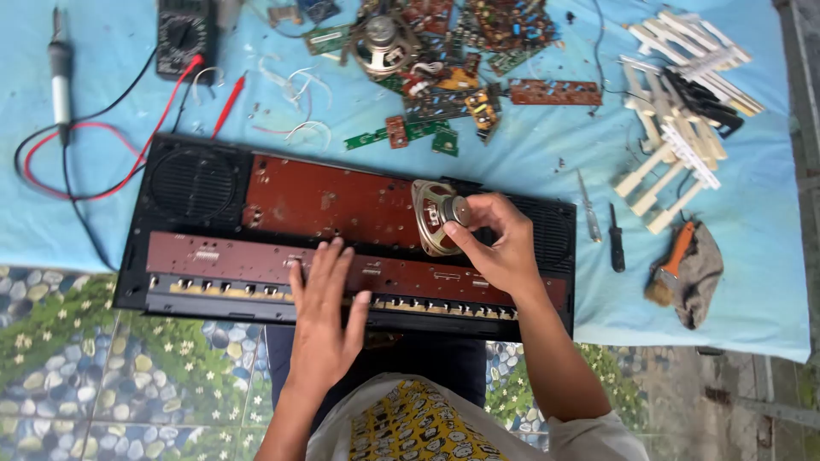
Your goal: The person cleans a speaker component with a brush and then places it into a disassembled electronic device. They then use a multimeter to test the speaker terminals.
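Right hand (504, 243) is pinching a small round speaker (436, 217) by its magnet, tilted on edge above the opened keyboard chassis (171, 248) at about two o'clock; left hand (323, 312) is pressing flat, fingers spread, on the brown circuit board (222, 256). The speaker could slip and dent its cone

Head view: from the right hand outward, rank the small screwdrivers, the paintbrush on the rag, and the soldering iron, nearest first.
From the right hand, which grips a loose speaker:
1. Small screwdrivers, on the blue cloth just beyond the keyboard case's right end.
2. Paintbrush on the grey rag, farther right near the cloth's edge.
3. Soldering iron, far off at the top left corner.
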